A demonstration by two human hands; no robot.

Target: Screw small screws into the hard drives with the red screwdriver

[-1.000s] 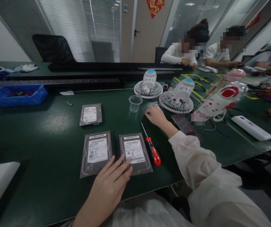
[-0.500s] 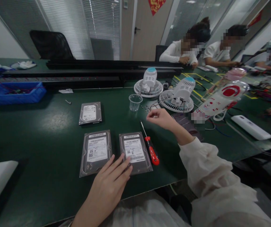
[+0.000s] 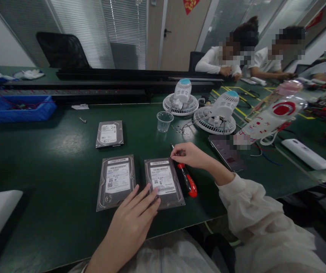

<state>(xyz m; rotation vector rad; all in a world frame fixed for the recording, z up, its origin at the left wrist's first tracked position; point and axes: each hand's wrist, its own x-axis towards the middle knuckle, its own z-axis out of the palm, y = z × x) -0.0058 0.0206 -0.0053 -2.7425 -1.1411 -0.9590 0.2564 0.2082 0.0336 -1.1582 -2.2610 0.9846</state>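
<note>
Two hard drives lie side by side near the table's front edge, the left hard drive (image 3: 116,182) and the right hard drive (image 3: 163,181). My left hand (image 3: 131,224) lies flat with fingers spread, its fingertips resting on the right drive's near left corner. My right hand (image 3: 188,154) hovers at that drive's far right corner, thumb and forefinger pinched on something too small to make out. A red-handled screwdriver (image 3: 188,181) lies just right of the drive, partly under my right hand. A third hard drive (image 3: 109,134) sits farther back.
A clear plastic cup (image 3: 164,121) and small loose screws (image 3: 178,128) sit behind the drives. Two small white fans (image 3: 214,115) stand at the right, a phone (image 3: 227,152) beside them. A blue bin (image 3: 17,108) is at far left. Other people sit at the back right.
My right hand has come back from the loose screws by the fans, pinched shut, to the far right corner of the right drive. My left hand has stayed put.
</note>
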